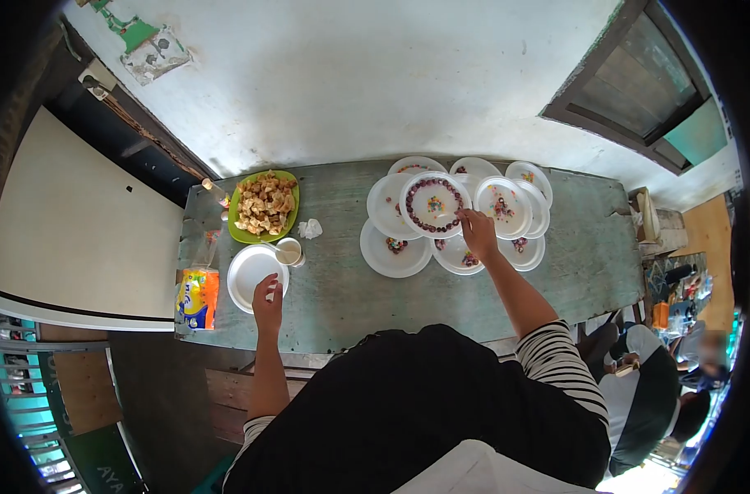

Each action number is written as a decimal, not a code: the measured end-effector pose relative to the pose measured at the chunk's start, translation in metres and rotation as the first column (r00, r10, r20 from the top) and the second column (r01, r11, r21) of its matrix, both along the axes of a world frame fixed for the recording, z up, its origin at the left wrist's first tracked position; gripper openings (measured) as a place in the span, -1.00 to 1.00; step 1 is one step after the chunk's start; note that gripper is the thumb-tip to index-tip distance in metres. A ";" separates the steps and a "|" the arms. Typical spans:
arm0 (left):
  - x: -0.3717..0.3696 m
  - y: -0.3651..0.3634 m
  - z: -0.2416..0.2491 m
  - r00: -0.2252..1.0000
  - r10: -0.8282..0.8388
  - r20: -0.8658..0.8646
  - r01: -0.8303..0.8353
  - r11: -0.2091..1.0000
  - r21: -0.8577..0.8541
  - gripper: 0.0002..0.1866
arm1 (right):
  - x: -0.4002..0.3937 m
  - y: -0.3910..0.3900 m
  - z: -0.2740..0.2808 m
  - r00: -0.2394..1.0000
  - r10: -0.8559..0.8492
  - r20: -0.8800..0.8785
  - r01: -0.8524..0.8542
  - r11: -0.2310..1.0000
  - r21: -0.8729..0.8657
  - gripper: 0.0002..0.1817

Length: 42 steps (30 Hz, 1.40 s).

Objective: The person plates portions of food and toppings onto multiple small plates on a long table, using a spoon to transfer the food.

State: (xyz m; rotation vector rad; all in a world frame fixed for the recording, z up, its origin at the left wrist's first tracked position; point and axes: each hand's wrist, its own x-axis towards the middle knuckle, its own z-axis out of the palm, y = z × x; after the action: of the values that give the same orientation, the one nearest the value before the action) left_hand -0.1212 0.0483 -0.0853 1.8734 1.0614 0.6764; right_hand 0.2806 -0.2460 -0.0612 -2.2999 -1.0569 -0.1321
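My left hand (268, 303) hovers at the right side of a white plate (236, 294) with a raised rim, its fingers loosely curled and apart; I see nothing held in it. Farther right, several white plates overlap on the table. On the uppermost one, a plate (420, 184) carries a ring of small dark red pieces (414, 216) around a scatter of colourful bits (435, 203). At this plate's right edge are the pinched fingertips of my right hand (477, 232). Whatever they hold is too small to make out. Another white plate (520, 216) beside it bears similar bits.
Fried brown food pieces (265, 204) fill a green tray (291, 183) at the back left. Near it are a cup (290, 252), crumpled tissue (310, 228), a bottle (217, 193) and an orange-yellow packet (198, 298). A wall borders the table (334, 280); another person (642, 387) sits right.
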 end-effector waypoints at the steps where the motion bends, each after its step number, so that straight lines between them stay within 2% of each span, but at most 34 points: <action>1: 0.001 -0.001 0.000 1.000 0.004 0.000 -0.004 1.000 -0.007 -0.72 | 0.002 0.006 -0.002 1.000 0.011 0.000 -0.011 0.999 0.052 -0.79; 4: 0.004 -0.004 -0.001 1.000 -0.007 0.005 0.007 1.000 -0.014 -0.72 | 0.007 0.027 -0.010 0.994 -0.062 -0.089 0.068 0.995 0.074 -0.77; 5: 0.006 -0.006 -0.001 1.000 -0.004 0.001 0.004 1.000 -0.012 -0.72 | 0.009 0.032 -0.014 0.994 -0.058 -0.093 0.065 0.995 0.075 -0.77; 7: 0.009 -0.011 0.000 0.999 -0.020 0.039 0.020 1.000 -0.009 -0.72 | 0.016 0.045 -0.030 0.979 -0.193 -0.072 0.203 0.963 0.175 -0.72; 10: 0.012 -0.018 0.004 0.998 -0.046 0.036 0.046 0.999 -0.005 -0.73 | 0.021 0.064 -0.043 0.969 -0.236 -0.077 0.248 0.943 0.221 -0.70; 14: 0.004 -0.019 0.006 0.995 -0.088 -0.042 0.089 0.996 0.025 -0.71 | 0.025 0.077 -0.044 0.974 -0.220 -0.060 0.228 0.947 0.227 -0.69; 16: 0.000 -0.019 0.007 0.996 -0.083 -0.046 0.084 0.996 0.020 -0.72 | 0.028 0.082 -0.043 0.977 -0.213 -0.016 0.212 0.959 0.190 -0.69; 20: -0.004 -0.016 0.008 0.996 -0.079 -0.052 0.081 0.996 0.030 -0.72 | 0.029 0.092 -0.039 0.982 -0.185 -0.039 0.189 0.966 0.176 -0.70; 26: -0.002 -0.013 0.007 0.998 -0.050 -0.034 0.051 0.998 0.026 -0.73 | 0.026 0.101 -0.035 0.979 -0.196 0.059 0.186 0.972 0.141 -0.74; 29: -0.001 -0.012 0.008 0.998 -0.056 -0.036 0.057 0.998 0.020 -0.73 | 0.029 0.095 -0.031 0.977 -0.213 0.004 0.211 0.971 0.116 -0.74; 32: 0.000 -0.010 0.006 0.997 -0.061 -0.050 0.063 0.997 0.034 -0.74 | 0.047 0.074 -0.038 0.951 -0.304 -0.062 0.310 0.929 0.201 -0.71; 34: 0.001 -0.010 0.006 0.996 -0.071 -0.055 0.072 0.997 0.023 -0.74 | 0.063 0.052 -0.043 0.909 -0.373 -0.183 0.414 0.856 0.310 -0.70; 36: 0.003 -0.010 0.005 0.995 -0.079 -0.056 0.080 0.997 0.013 -0.74 | 0.072 0.029 -0.041 0.901 -0.385 -0.200 0.430 0.853 0.296 -0.75; 38: 0.007 -0.011 0.003 0.994 -0.099 -0.047 0.098 0.995 -0.005 -0.74 | 0.072 0.010 -0.036 0.895 -0.402 -0.194 0.441 0.861 0.254 -0.75; 40: 0.013 -0.011 0.002 0.992 -0.123 -0.039 0.123 0.992 -0.013 -0.74 | 0.062 -0.002 -0.020 0.947 -0.314 0.065 0.301 0.941 0.157 -0.74; 42: 0.020 -0.013 0.004 0.989 -0.147 -0.031 0.146 0.989 -0.021 -0.74 | 0.046 -0.005 -0.006 0.960 -0.277 0.038 0.271 0.954 0.128 -0.74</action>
State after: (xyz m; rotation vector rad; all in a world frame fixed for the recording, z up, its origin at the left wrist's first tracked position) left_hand -0.1010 0.0352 -0.0809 1.9308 0.9360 0.5511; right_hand 0.3266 -0.2508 -0.0674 -2.3312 -0.7280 -0.3628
